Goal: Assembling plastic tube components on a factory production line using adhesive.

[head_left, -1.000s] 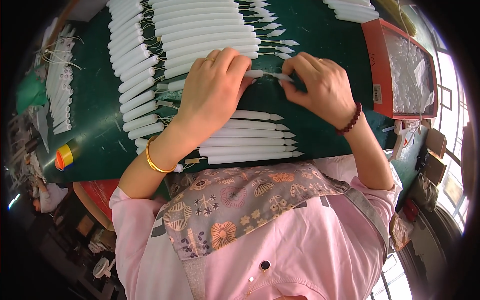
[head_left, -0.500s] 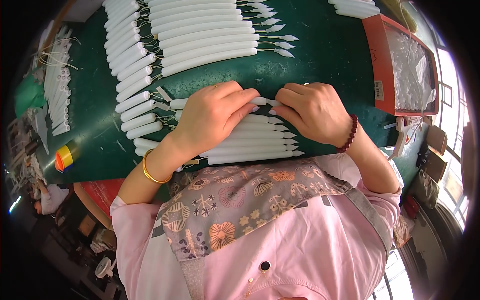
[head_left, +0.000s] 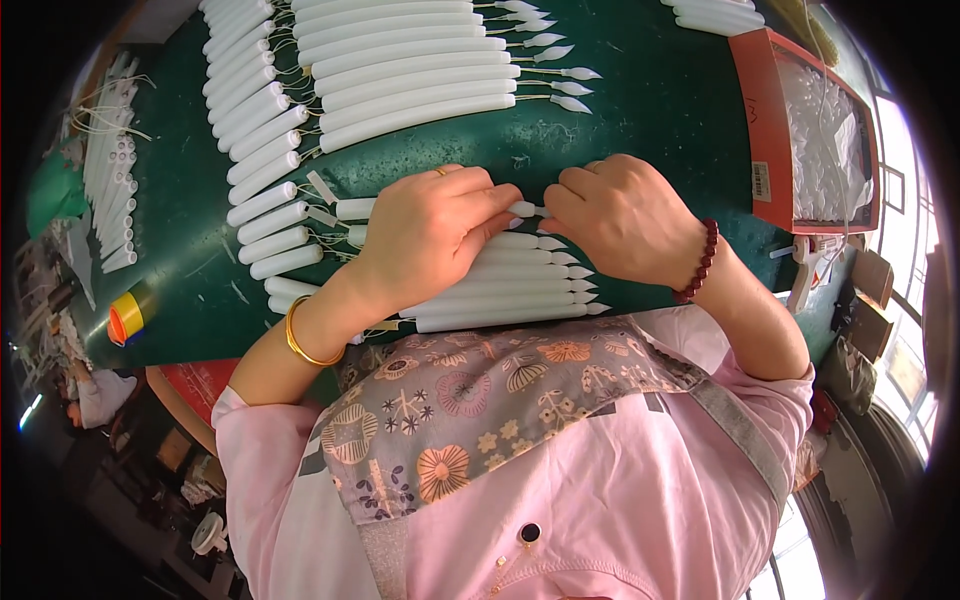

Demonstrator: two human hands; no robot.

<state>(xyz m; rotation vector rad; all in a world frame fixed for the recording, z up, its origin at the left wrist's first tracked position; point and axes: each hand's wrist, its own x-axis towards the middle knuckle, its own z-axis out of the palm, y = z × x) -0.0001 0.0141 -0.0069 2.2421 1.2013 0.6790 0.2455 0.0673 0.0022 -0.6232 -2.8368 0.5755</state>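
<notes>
My left hand [head_left: 425,235] is closed around a white electric taper candle [head_left: 523,209], its thumb and fingers near the candle's right end. At that end the fingers of my right hand [head_left: 620,215] are pinched together over the tip, and they mostly hide what they hold. Just below my hands lie several white candles [head_left: 515,272] with flame-shaped tips seated on their ends. Further up the table is a row of long white candle tubes [head_left: 415,110], whose flame-shaped tips [head_left: 572,88] stick out on wires. Shorter white tubes [head_left: 265,165] are wired to their left ends.
An orange-red box [head_left: 755,130] of clear-wrapped pieces stands at the right, with a white glue gun [head_left: 803,272] below it. Yellow-orange tape [head_left: 126,318] sits at the left edge, near a bundle of white tubes [head_left: 115,190]. More tubes [head_left: 715,17] lie far right.
My right hand has turned and shifted slightly, its fingers curling more over the candle's tip. My left hand keeps its hold in nearly the same place.
</notes>
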